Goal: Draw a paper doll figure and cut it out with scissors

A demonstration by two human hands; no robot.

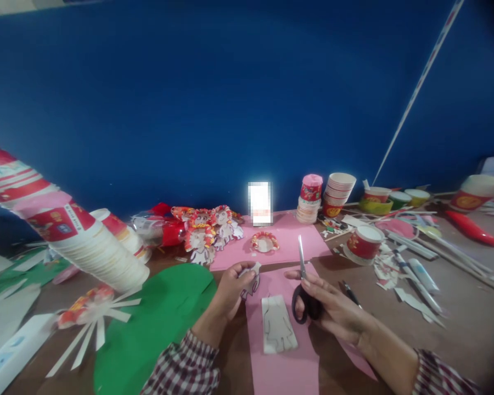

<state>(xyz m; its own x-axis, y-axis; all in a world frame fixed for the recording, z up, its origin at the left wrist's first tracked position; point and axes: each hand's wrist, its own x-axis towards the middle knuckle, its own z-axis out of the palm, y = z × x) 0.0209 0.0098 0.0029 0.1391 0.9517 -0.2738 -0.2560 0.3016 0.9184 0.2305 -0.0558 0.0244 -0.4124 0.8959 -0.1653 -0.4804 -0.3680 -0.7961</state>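
Note:
My left hand (231, 289) is closed on a small white paper cut-out (252, 281) with drawn lines, held just above a pink paper sheet (286, 367). My right hand (333, 308) grips black-handled scissors (303, 285) whose blades point up and away, closed or nearly so, a little to the right of the cut-out. On the pink sheet between my hands lies a white card with a drawn figure (277, 323). Further back on another pink sheet (280, 236) lies a small red and white paper ring (264, 241).
A tilted stack of red and white paper cups (57, 225) fills the left side. A green paper sheet (156, 323) lies to the left of my arm. Finished paper figures (208, 227), cup stacks (337, 195), bowls, straws and scraps crowd the back and right of the brown table (456, 323).

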